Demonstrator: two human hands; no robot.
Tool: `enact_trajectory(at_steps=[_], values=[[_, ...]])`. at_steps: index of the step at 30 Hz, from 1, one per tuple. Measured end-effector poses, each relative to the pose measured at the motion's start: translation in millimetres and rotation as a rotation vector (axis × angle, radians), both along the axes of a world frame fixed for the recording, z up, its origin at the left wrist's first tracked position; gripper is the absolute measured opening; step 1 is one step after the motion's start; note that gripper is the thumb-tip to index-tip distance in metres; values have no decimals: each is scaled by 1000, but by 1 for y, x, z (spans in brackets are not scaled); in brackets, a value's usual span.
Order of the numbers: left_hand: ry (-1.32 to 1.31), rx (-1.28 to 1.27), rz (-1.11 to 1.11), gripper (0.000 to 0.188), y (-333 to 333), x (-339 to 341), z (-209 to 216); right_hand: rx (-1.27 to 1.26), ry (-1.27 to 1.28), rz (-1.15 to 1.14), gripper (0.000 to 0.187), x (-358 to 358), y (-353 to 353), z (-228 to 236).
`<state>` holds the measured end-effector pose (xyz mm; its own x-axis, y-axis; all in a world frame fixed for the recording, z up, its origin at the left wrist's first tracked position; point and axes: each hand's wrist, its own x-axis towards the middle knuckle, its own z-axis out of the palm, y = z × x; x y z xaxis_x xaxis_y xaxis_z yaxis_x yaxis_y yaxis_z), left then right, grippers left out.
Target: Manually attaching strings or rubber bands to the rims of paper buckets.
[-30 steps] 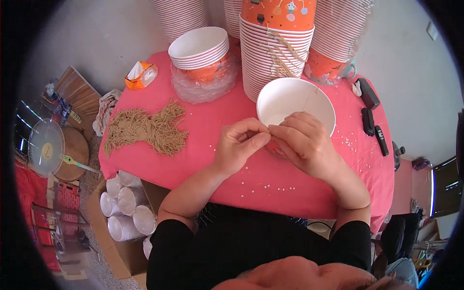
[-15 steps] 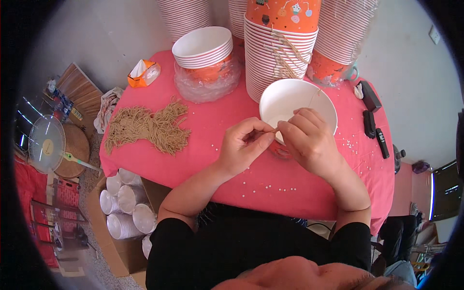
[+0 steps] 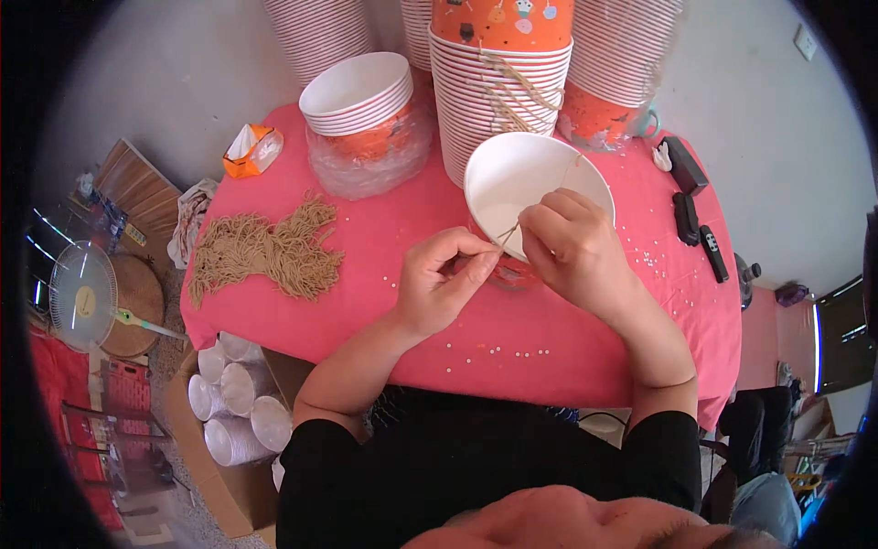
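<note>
A thin tan cord [image 3: 508, 236] stretches between my hands at the near rim of a white-lined paper bucket [image 3: 503, 174]. My left hand [image 3: 444, 279] pinches one end of it between thumb and fingertips. My right hand [image 3: 572, 236] is closed around the other part, its fingertips mostly hidden behind the knuckles. A thin strand also shows at the bucket's far right rim. On the left of the table lies a loose heap of tan cords [image 3: 265, 252]. Small white round pieces [image 3: 519, 353] are scattered in front of the bucket and to its right.
Behind stand a tall stack of orange-and-white buckets [image 3: 498, 82] with cords hanging on it and a shorter plastic-wrapped stack [image 3: 366, 128]. An orange tissue pack [image 3: 251, 151] sits at the back left. Black objects [image 3: 686, 220] lie right. A carton [image 3: 215, 480] holds wrapped cups.
My right hand has drawn slightly away from my left, so more cord shows between them. The whole view has shifted, moving the table's things a little left in the picture.
</note>
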<state>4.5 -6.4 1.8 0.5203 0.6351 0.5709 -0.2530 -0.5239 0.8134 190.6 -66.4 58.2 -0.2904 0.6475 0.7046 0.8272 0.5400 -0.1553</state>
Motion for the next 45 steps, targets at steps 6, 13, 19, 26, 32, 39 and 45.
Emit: enact_trajectory(at_steps=[6,13,19,26,32,39,45], values=[[-22,118,-1,5,2,0,0,-30,48,20,18,0,-3,1],[25,379,59,9,-1,0,5,-109,176,41,17,-2,-2,-2],[2,436,26,11,-2,-1,8,-127,175,52,18,-5,-6,2],[-102,475,114,14,0,-4,12,101,32,69,17,-5,-10,5],[-75,292,153,24,1,-7,12,198,-119,119,22,-14,-12,2],[-64,220,1,20,0,-9,4,271,-228,178,30,-17,-15,2],[-128,20,-131,14,-3,-9,7,280,-253,185,30,-17,-15,2]])
